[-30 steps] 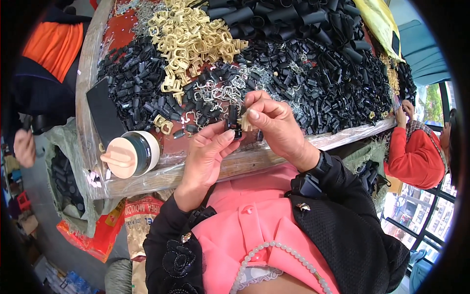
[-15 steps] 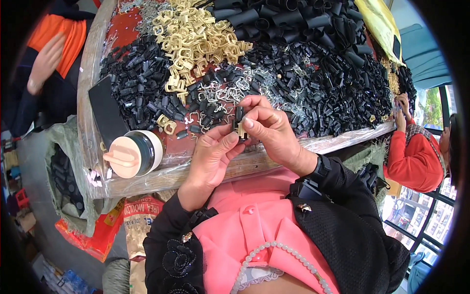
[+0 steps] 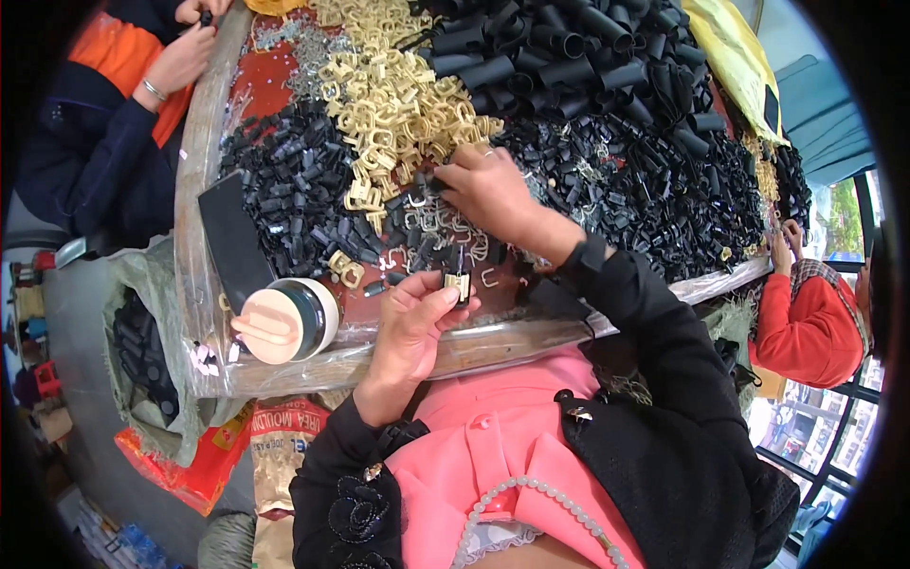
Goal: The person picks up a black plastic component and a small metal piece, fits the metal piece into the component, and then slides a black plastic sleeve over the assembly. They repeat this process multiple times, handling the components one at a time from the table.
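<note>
My left hand (image 3: 403,327) is closed in a pinch on a small gold and black plastic fitting (image 3: 459,287), held just above the table's near edge. A thin dark upright part rises from the fitting's top. Over the pile, my right hand (image 3: 493,194) reaches down with its fingers bent together. Its fingertips touch the boundary between the gold loop-shaped pieces (image 3: 403,104) and the small black pieces (image 3: 294,180); what they grip, if anything, is hidden. Bent silver wire hooks (image 3: 431,220) lie scattered between my hands.
A jar with a peach handled lid (image 3: 270,325) stands at the table's near left corner, beside a dark phone (image 3: 232,232). Black tubes (image 3: 569,57) are heaped at the back. Two co-workers, in orange and dark (image 3: 104,142) and in red (image 3: 806,327), sit at the sides.
My right hand has left the fitting and moved up and forward to the pile. My left hand keeps the fitting. The left co-worker's hands have come to the table edge.
</note>
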{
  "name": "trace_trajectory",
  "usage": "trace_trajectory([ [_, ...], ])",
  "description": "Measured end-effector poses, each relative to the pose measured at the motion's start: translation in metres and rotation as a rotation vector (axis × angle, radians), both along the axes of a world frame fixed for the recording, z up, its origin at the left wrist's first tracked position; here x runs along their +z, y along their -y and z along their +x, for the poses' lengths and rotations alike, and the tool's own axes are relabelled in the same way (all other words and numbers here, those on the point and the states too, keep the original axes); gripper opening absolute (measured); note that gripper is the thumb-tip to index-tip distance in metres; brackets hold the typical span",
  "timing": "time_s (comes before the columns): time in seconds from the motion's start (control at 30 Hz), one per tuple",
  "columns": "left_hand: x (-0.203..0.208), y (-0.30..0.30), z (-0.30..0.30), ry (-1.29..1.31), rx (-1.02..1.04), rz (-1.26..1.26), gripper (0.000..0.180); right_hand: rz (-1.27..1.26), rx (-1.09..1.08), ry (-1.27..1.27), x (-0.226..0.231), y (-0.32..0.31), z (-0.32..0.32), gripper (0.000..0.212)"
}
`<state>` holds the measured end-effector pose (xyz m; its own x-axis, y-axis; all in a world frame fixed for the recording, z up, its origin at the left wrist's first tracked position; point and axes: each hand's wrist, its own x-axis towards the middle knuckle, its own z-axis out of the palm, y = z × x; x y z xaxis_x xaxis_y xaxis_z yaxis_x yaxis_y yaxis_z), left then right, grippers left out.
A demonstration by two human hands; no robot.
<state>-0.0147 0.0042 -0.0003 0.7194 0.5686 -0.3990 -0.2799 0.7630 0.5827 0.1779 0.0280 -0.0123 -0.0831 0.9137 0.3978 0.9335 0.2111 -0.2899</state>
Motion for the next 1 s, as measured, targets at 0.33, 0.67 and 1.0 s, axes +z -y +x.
trace_trajectory([
  [0.33,0.000,0.000,-0.007,0.013,0.085,-0.006,0.018,0.092,0.032,-0.078,-0.005,0.001,0.000,0.013],
  [0.67,0.012,-0.006,-0.003,0.025,0.173,0.035,0.021,-0.505,0.143,-1.742,0.035,0.040,-0.016,0.012],
  [1.0,0.018,-0.003,0.007,0.020,0.181,0.075,0.024,-0.533,0.313,-1.901,0.030,0.057,-0.025,0.015],
])
